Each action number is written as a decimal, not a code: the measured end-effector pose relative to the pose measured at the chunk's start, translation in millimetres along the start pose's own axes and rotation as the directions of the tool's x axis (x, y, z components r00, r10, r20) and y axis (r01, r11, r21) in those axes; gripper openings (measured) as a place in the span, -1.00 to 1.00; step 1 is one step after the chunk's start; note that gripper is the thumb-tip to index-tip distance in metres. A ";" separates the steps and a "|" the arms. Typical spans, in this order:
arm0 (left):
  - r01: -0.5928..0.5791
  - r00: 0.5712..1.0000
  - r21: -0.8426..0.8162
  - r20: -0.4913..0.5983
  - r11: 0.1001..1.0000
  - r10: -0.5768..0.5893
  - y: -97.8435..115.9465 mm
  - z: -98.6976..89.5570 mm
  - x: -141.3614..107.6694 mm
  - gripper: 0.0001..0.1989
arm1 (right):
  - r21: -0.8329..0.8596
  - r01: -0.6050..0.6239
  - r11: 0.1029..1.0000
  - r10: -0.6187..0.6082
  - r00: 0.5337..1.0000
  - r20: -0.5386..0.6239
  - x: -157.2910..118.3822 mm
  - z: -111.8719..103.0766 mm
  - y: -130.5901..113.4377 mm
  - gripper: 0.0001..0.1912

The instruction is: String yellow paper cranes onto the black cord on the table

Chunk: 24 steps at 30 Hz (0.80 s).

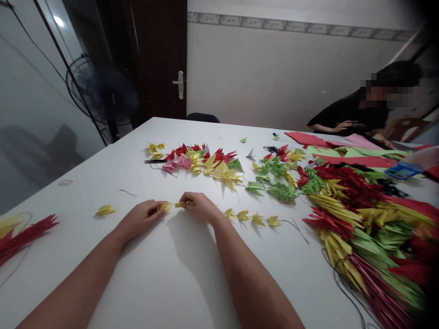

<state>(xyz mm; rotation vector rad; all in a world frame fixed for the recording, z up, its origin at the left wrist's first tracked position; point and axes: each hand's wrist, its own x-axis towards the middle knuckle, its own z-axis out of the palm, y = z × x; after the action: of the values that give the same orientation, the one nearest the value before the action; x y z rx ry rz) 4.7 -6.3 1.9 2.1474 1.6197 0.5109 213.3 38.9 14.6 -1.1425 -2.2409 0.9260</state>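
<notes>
My left hand (pixel 146 218) is closed on a yellow folded paper piece (pixel 165 207), fingertips pinched at its left side. Just to the right, my right hand (pixel 197 205) pinches another yellow folded piece (pixel 179 204) on the same dark string. Beyond my right wrist the string carries several yellow paper pieces (pixel 258 219) and ends in a loose tail (pixel 298 228). A single yellow folded piece (pixel 106 209) lies left of my left hand.
On the white table (pixel 120 169) lie black scissors (pixel 155 161), a mixed heap of folded paper (pixel 206 160), green bundles (pixel 281 189) and large red, yellow and green bundles (pixel 346 192). A person (pixel 363 109) sits at the far right. A fan (pixel 109 93) stands back left.
</notes>
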 end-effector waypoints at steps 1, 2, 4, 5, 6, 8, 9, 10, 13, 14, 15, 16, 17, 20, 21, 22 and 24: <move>-0.004 1.000 -0.002 0.000 1.000 0.004 -0.4 -0.1 -0.2 -0.56 | 0.042 -0.007 0.999 0.008 1.000 -0.004 0.1 1.3 -0.2 -0.90; -0.011 1.000 -0.003 0.002 1.000 0.011 -0.8 -0.2 -0.2 -0.57 | 0.082 -0.016 0.997 0.017 1.000 -0.005 0.3 2.7 -0.4 -0.90; -0.021 1.000 -0.001 0.002 1.000 0.021 -1.7 -0.2 0.0 -0.57 | 0.149 -0.038 0.988 0.038 0.999 0.000 0.8 5.5 -0.7 -0.89; -0.024 1.000 0.002 0.003 1.000 0.024 -2.0 -0.1 0.2 -0.58 | 0.173 -0.045 0.984 0.046 0.999 0.000 1.0 6.6 -0.9 -0.90; -0.025 1.000 0.008 0.005 1.000 0.025 -2.3 -0.1 0.4 -0.58 | 0.191 -0.050 0.980 0.051 0.999 0.001 1.1 7.4 -1.2 -0.90; -0.023 1.000 0.022 0.011 0.999 0.022 -2.6 0.1 0.8 -0.57 | 0.222 -0.055 0.974 0.056 0.998 0.005 1.0 8.1 -2.0 -0.92; -0.025 1.000 0.025 0.012 0.999 0.025 -2.5 0.2 0.8 -0.57 | 0.237 -0.060 0.970 0.060 0.998 0.005 0.9 8.1 -2.3 -0.92; -0.029 1.000 0.024 0.011 0.999 0.029 -2.5 0.3 0.8 -0.56 | 0.254 -0.066 0.965 0.068 0.998 0.002 0.9 8.0 -2.6 -0.91; -0.024 1.000 0.007 -0.001 1.000 0.024 -2.8 0.5 0.7 -0.56 | 0.297 -0.091 0.950 0.110 0.993 -0.046 1.7 7.8 -2.5 -0.91; -0.020 1.000 0.004 -0.001 1.000 0.020 -3.2 0.6 0.6 -0.55 | 0.309 -0.095 0.946 0.121 0.990 -0.066 2.2 7.8 -2.2 -0.91; -0.016 1.000 0.003 -0.001 1.000 0.016 -3.7 0.8 0.6 -0.55 | 0.320 -0.099 0.942 0.131 0.988 -0.080 2.8 7.8 -1.8 -0.90; -0.015 1.000 0.001 -0.001 1.000 0.015 -4.2 1.0 0.6 -0.55 | 0.329 -0.102 0.939 0.137 0.987 -0.082 3.2 7.6 -1.4 -0.89; -0.018 1.000 -0.001 -0.004 1.000 0.018 -4.8 1.1 0.7 -0.55 | 0.337 -0.105 0.936 0.138 0.988 -0.075 3.6 7.4 -1.0 -0.88; -0.024 1.000 -0.013 -0.015 1.000 0.024 -5.8 1.4 0.9 -0.55 | 0.340 -0.104 0.935 0.122 0.992 -0.029 3.6 6.2 -0.6 -0.82; -0.023 1.000 -0.017 -0.015 1.000 0.023 -5.8 1.4 1.0 -0.55 | 0.338 -0.101 0.936 0.117 0.993 -0.027 3.4 5.8 -0.6 -0.81; -0.022 1.000 -0.022 -0.012 1.000 0.021 -5.8 1.4 1.0 -0.55 | 0.339 -0.100 0.936 0.116 0.993 -0.030 3.1 5.6 -0.7 -0.81; -0.019 1.000 -0.027 -0.005 0.999 0.018 -5.8 1.4 1.1 -0.54 | 0.349 -0.110 0.931 0.134 0.990 -0.046 2.8 5.6 -1.2 -0.85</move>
<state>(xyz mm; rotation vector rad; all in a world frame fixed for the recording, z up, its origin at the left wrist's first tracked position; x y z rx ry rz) 1.0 -4.0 -2.2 2.1451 1.5880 0.5411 207.5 38.6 11.9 -1.1376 -1.8711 1.2532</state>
